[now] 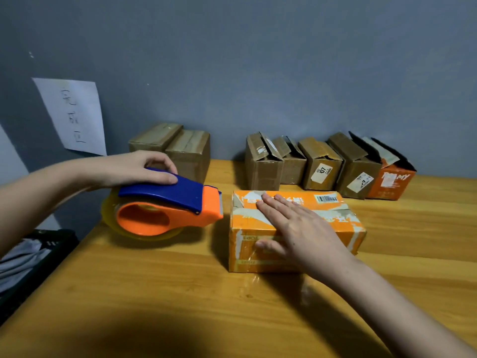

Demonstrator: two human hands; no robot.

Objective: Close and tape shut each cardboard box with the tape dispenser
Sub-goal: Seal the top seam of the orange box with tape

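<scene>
An orange cardboard box point(343, 223) lies closed on the wooden table point(160, 301), clear tape shining over its top and front. My right hand point(296, 228) lies flat on it, fingers straight across the top and thumb on the front face. Left of the box stands the tape dispenser point(165, 210), blue handle over an orange body with a roll of clear tape. My left hand point(139, 169) grips the back of its blue handle. The cutter end points at the box with a small gap between.
Two closed brown boxes point(178, 148) stand against the grey wall at the back left. Several boxes with raised flaps point(320, 164) line the back right, the last one orange point(392, 182). A white paper sheet point(74, 115) hangs on the wall. Dark items lie beyond the table's left edge.
</scene>
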